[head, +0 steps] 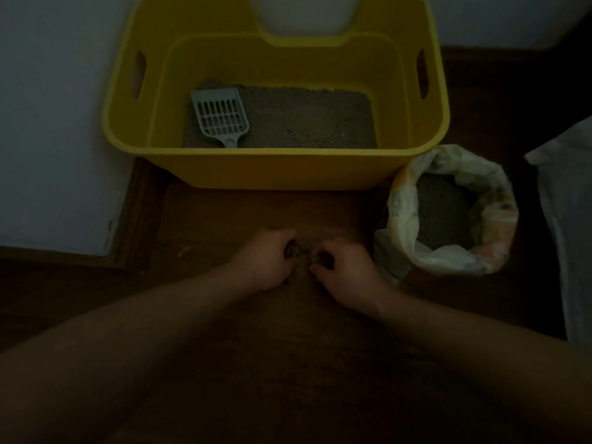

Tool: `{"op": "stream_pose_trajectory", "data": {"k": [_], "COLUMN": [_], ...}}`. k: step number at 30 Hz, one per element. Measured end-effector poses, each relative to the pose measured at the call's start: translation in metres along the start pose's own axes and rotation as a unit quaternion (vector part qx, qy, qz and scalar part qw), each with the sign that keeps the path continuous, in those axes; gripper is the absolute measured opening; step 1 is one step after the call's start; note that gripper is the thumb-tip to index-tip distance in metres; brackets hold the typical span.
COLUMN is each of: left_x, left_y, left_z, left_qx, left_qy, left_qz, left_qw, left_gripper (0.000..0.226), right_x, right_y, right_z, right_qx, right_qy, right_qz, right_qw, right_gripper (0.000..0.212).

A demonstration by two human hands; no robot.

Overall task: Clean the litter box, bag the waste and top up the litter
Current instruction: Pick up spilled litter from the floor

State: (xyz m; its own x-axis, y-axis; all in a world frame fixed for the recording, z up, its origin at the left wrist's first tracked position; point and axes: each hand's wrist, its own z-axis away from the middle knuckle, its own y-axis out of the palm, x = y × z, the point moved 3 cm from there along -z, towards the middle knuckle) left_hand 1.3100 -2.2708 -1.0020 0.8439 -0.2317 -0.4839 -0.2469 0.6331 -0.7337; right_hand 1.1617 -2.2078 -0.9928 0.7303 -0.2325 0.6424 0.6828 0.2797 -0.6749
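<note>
Curling inward, the fingers of the left hand close on a small dark piece that shows just under the knuckles. The fingers of the right hand are bent the same way and pinch a second dark bit beside it. The light is too dim to tell what these bits are, or whether they are two ends of one thing. The two hands sit side by side, near each other but apart, low over the floor, with both bare forearms reaching in from the bottom edge.

Beyond the knuckles stands the yellow box, its near wall facing the hands and well clear of them. Grey litter covers its bottom in a flat layer. The pale blue scoop lies on the litter at the box's left side, slotted blade away from the person, handle toward the near wall.

Just right of the right hand, and touching the box's near right corner, an open bag stands upright with its top rolled down. Grey granules fill it.

A white wall runs along the left, and a pale sheet hangs at the right edge.
</note>
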Motion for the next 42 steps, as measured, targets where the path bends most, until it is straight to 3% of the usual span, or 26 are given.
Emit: {"op": "stream_pose_trajectory", "data": {"k": [14,19,24,34,42], "left_x": [0.001,0.003,-0.023,-0.182,-0.329], "left_y": [-0.007,-0.009,-0.016,-0.131,-0.251], "left_z": [0.023,0.040,0.076,0.173,0.255], "left_qx": [-0.065,-0.147,-0.153,-0.253,-0.272], "left_qy": [0.028,-0.033,-0.071,-0.099,-0.087], "left_qz": [0.140,0.197,0.193,0.274,0.307], "left_qw": [0.988,0.969,0.967,0.923,0.908], "left_gripper": [0.027,0.030,0.027,0.025,0.026], "right_x": [0.012,0.021,0.044,0.131,0.208], "right_y": [-0.008,-0.017,-0.033,-0.213,-0.375], "right_z": [0.003,0.011,0.038,0.133,0.220], "right_qx": [-0.018,-0.045,-0.022,-0.063,-0.067], "right_qy": [0.001,0.009,-0.011,0.011,0.003], "right_qz": [-0.040,-0.086,-0.048,-0.081,-0.114], "right_qw": [0.999,0.995,0.999,0.995,0.991], "right_gripper": [0.013,0.015,0.017,0.021,0.011]}}
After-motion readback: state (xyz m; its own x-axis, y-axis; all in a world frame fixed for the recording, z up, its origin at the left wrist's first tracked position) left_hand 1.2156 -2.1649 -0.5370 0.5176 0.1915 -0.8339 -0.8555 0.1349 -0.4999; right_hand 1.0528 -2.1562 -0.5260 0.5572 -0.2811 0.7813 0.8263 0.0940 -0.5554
